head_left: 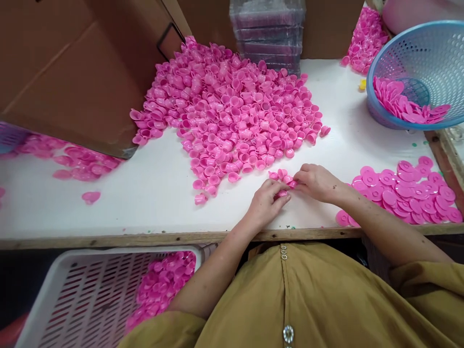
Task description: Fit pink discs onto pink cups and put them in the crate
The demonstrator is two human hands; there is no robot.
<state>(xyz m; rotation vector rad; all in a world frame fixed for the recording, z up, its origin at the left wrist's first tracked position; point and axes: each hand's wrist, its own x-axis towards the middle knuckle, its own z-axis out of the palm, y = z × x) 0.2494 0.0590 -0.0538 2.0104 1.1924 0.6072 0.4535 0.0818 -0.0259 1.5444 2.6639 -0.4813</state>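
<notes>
My left hand and my right hand meet near the table's front edge, over a few small pink toy cups. The left fingers are curled around a pink toy cup, partly hidden by them. My right fingertips are pinched together beside the left ones, at a pink piece too covered to name. Just beyond both hands spreads a large heap of pink toy cups. Pink toy saucers lie in a loose pile to the right, next to my right forearm.
A blue basket holding flat pink pieces stands at the right. Wrapped stacked packs stand behind the heap. A cardboard box leans at the left. Below the wooden table edge, a white crate holds more pink pieces.
</notes>
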